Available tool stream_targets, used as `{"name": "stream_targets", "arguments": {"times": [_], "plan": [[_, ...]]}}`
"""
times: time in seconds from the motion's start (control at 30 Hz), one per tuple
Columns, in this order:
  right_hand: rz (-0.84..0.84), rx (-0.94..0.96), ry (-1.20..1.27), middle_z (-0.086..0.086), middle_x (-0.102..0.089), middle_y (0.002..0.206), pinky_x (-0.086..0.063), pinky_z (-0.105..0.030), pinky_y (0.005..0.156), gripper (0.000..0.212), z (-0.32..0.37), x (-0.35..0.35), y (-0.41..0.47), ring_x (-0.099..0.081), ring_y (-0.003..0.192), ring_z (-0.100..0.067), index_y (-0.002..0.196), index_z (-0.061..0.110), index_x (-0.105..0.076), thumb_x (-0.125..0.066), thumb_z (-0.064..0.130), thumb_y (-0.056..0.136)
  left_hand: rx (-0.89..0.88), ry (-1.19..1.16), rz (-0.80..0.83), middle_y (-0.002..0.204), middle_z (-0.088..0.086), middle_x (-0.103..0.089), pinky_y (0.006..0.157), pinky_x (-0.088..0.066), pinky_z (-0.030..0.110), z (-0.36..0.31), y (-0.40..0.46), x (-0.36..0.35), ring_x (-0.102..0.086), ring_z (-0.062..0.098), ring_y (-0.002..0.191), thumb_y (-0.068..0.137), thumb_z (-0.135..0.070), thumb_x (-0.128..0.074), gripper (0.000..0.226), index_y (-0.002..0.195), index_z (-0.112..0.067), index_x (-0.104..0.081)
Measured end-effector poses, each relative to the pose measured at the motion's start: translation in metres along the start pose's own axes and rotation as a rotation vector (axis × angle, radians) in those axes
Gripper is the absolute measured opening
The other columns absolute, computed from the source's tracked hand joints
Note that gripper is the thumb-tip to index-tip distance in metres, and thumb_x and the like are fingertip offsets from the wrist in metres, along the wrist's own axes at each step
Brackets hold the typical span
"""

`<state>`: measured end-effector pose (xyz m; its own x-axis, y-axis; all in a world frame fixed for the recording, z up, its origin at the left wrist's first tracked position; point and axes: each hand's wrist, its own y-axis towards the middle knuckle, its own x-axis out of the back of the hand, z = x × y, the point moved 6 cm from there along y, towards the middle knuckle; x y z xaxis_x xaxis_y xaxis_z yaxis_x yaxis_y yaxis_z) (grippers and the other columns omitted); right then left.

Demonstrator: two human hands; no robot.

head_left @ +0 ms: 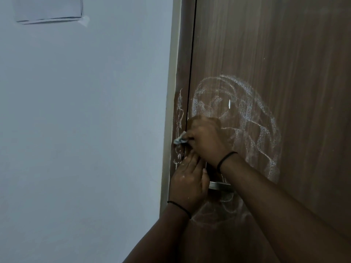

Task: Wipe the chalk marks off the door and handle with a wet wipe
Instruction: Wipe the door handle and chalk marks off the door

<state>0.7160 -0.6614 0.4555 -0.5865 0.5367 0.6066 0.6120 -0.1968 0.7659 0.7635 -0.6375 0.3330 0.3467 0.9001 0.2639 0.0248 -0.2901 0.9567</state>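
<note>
White chalk marks [247,114], brown door [284,54]

Right hand [206,138] is gripping a scrunched-up wet wipe [180,139] and pressing it against the brown door frame [182,73], right on the chalk scribbles there. Left hand [187,184] is resting flat just below it, fingers straight, partly covering the metal handle [220,185]. Big swirly chalk marks [250,114] are sitting all over the wooden door [284,54], more below the handle. Both wrists are wearing thin black bands. Pale wall [85,111] is filling the left side.

Two hands — left hand [187,182], right hand [206,138] — one wipe [180,140], one door [284,54], one handle [220,185], two wristbands.
</note>
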Motion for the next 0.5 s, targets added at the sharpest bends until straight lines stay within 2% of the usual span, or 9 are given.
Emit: {"name": "stream_targets", "arguments": {"times": [0.1,0.3,0.4,0.5], "plan": [[-0.025,-0.050,0.029,-0.003,-0.069,0.084,-0.044,-0.040,0.082,0.012,-0.017,0.009,-0.013,-0.054,0.089,-0.023,0.098,0.024,-0.080,-0.073,0.024,0.088,-0.019,0.016,0.001,0.141,0.007,-0.055,0.111,-0.041,0.033,-0.001,0.000,0.000,-0.046,0.019,0.136,0.095,-0.024,-0.045,0.045,0.135,-0.010,-0.057],[-0.297,-0.191,-0.060,-0.004,-0.073,0.091,-0.044,-0.041,0.084,0.016,-0.032,0.039,0.004,-0.057,0.092,-0.026,0.101,0.020,-0.079,-0.067,0.025,0.092,-0.001,0.049,-0.014,0.133,0.006,-0.062,0.104,-0.047,0.034,-0.004,0.001,0.001,-0.054,0.019,0.129,0.091,-0.024,-0.047,0.042,0.128,-0.011,-0.064],[-0.320,-0.150,-0.032,-0.008,-0.072,0.085,-0.036,-0.032,0.079,0.011,-0.018,0.033,0.011,-0.058,0.087,-0.030,0.094,0.015,-0.080,-0.071,0.015,0.087,-0.012,0.080,-0.003,0.122,0.006,-0.069,0.095,-0.053,0.033,-0.006,0.010,0.005,-0.062,0.020,0.119,0.088,-0.024,-0.052,0.038,0.118,-0.011,-0.070],[-0.276,-0.106,-0.062,-0.009,-0.068,0.081,-0.035,-0.034,0.082,0.009,-0.017,0.027,0.000,-0.055,0.085,-0.030,0.091,0.016,-0.080,-0.074,0.014,0.085,-0.028,0.101,0.012,0.113,0.005,-0.072,0.088,-0.056,0.031,-0.006,0.017,0.008,-0.066,0.020,0.111,0.086,-0.022,-0.055,0.032,0.110,-0.010,-0.074]]}}
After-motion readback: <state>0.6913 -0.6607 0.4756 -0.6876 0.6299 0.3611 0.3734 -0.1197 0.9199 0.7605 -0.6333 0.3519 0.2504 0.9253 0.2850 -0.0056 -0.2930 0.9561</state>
